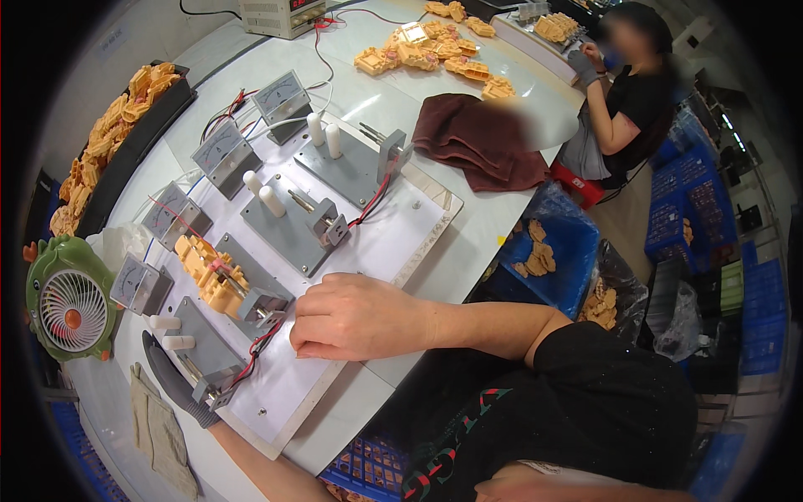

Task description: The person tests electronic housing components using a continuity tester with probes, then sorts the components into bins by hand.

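My right hand (355,318) is bare and hovers over or rests on the near edge of the white fixture board (393,230). Its fingers are curled together, and whatever they hold, if anything, is hidden beneath them. In a dark grey glove, my left hand (173,381) lies along the board's left end with fingers stretched out, partly covered by the nearest grey test fixture (205,339). Between the hands, a yellow-orange plastic part (213,274) sits in another fixture, against its metal pins. Two further fixtures (288,230) (347,167) carry white posts and no plastic part.
Analog meters (226,159) with wires line the board's far side. A green fan (74,309) and beige glove (150,422) lie left. Yellow parts fill a black tray (180,99); more parts (427,50) lie beyond a maroon cloth (473,142). A co-worker (627,100) sits far right.
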Available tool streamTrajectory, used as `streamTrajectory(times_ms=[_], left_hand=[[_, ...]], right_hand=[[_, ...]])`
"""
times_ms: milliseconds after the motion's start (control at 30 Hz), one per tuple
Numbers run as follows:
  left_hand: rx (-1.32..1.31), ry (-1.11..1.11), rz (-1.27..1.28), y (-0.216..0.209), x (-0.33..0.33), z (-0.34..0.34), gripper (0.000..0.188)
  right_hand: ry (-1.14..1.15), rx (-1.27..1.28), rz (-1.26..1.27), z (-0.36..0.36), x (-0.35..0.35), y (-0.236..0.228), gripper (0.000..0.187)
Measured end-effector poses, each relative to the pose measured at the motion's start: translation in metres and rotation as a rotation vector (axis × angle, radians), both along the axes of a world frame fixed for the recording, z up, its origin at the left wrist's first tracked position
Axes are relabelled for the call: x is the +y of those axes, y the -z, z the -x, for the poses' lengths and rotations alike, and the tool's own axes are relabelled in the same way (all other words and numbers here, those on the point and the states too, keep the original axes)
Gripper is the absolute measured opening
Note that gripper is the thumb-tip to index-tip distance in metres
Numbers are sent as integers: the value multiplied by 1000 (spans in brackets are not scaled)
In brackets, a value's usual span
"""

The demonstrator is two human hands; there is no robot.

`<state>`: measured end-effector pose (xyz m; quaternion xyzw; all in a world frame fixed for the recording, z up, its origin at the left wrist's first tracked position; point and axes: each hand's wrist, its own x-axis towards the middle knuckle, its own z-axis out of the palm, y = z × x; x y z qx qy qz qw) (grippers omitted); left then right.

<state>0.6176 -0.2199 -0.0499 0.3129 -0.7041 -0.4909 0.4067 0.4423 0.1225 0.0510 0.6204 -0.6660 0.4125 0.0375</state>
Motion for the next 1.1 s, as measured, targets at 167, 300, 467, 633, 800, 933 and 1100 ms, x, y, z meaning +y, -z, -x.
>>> streamTrajectory(times_ms=[167, 300, 467, 633, 800, 933, 1100], left_hand=[[-27, -10, 108, 3, -3, 0, 51], [42, -3, -6, 0, 1, 3, 50], [-51, -29, 101, -5, 4, 6, 50], [77, 105, -36, -5, 3, 3, 50], [50, 43, 12, -5, 5, 7, 51], [111, -2, -97, -8, 6, 11, 49], [12, 23, 54, -7, 1, 9, 48]], right_hand=[[14, -16, -3, -1, 0, 0, 13], [13, 5, 12, -1, 0, -1, 12], [18, 9, -11, -1, 1, -2, 14], [23, 27, 1, 0, 0, 0, 14], [24, 33, 39, 1, -1, 2, 14], [18, 34, 41, 1, -2, 3, 14], [11, 37, 49, 1, -2, 4, 14]])
